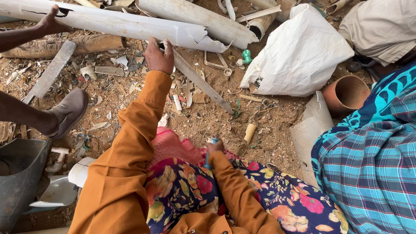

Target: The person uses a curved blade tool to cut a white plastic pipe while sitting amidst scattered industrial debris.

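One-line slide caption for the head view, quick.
Left hand grips a broken white pipe that another person's hand steadies; right hand holds something small.

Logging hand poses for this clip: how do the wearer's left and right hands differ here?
The left hand is stretched far forward, touching the broken white pipe; the right hand stays close over the floral lap. The left lies palm-down and shows nothing held; the right is closed on a small blue-white object. Both wear orange sleeves.

Seen from above, a person in orange sleeves reaches the left hand [158,56] up to grip the broken end of a long white plastic pipe [130,24] lying across littered dirt. The right hand [214,146] rests near a floral-clad lap, closed around a small blue object [208,161]. Another person's hand [52,21] holds the pipe's far end, beside a white sack [299,56].
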